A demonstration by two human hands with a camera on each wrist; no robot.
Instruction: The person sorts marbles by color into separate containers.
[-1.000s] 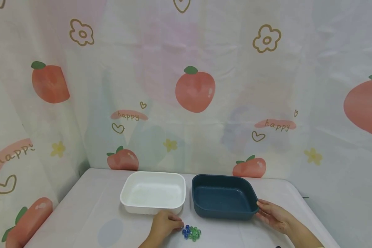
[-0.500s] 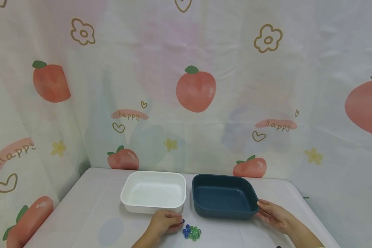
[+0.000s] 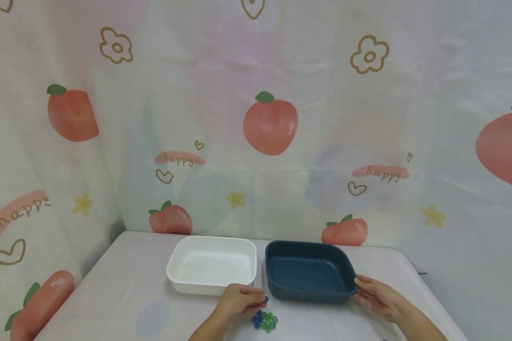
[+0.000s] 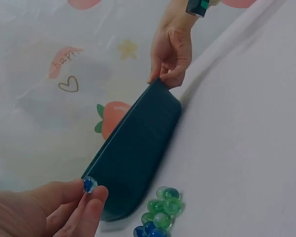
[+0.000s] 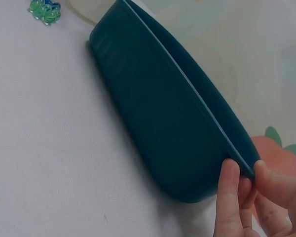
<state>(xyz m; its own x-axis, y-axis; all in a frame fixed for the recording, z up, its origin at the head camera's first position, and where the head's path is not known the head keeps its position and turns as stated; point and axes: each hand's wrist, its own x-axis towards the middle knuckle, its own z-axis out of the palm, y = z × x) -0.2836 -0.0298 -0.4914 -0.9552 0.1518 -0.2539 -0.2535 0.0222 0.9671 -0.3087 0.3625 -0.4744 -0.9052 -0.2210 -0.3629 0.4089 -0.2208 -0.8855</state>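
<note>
Left hand (image 3: 237,300) pinches a blue marble (image 4: 90,184); right hand (image 3: 379,298) grips a dark tray (image 5: 148,103) at its rim; clustered marbles (image 4: 172,206) lie nearby, hard to count.

left fingers (image 3: 253,298) pinch marble (image 3: 266,299) | right fingers (image 3: 367,285) grip navy tray (image 3: 308,294)

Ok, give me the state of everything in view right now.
Blue marble, pinched in the left grip, apart from the others.
Other marbles, green and blue, bunched together on the table.
Dark blue bin, upright, open-topped, its rim held by the right grip.
White bin, upright, open-topped.
Backdrop, hanging, lightly creased.
</note>
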